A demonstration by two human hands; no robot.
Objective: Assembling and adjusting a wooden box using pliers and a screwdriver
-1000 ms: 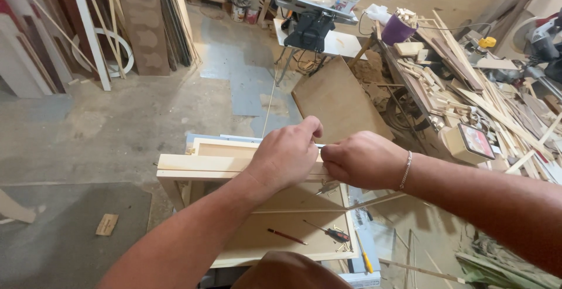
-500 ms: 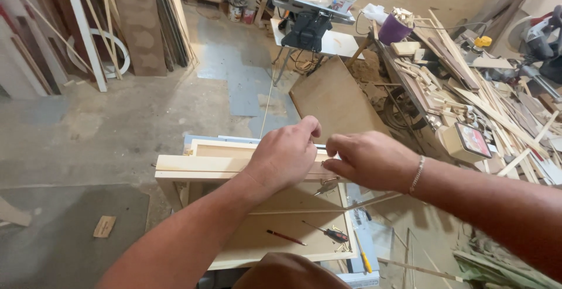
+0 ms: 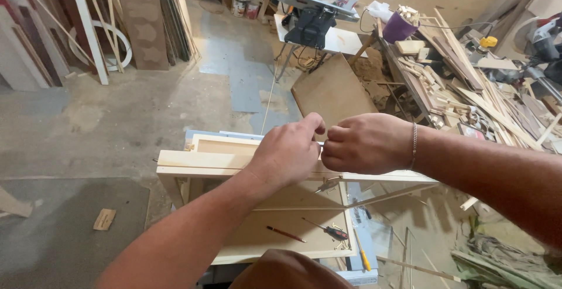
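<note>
Left hand [image 3: 287, 151] and right hand [image 3: 366, 143] pinched together over a small thin item, hidden between fingertips, above the pale wooden frame [image 3: 205, 163]. Slipping likely if either grip loosens: down among the screwdriver [image 3: 328, 229] and pencil [image 3: 285, 234] below. Barely changed since earlier; hands nudged slightly closer.

Bare forearms, silver chain bracelet [image 3: 414, 145]
</note>
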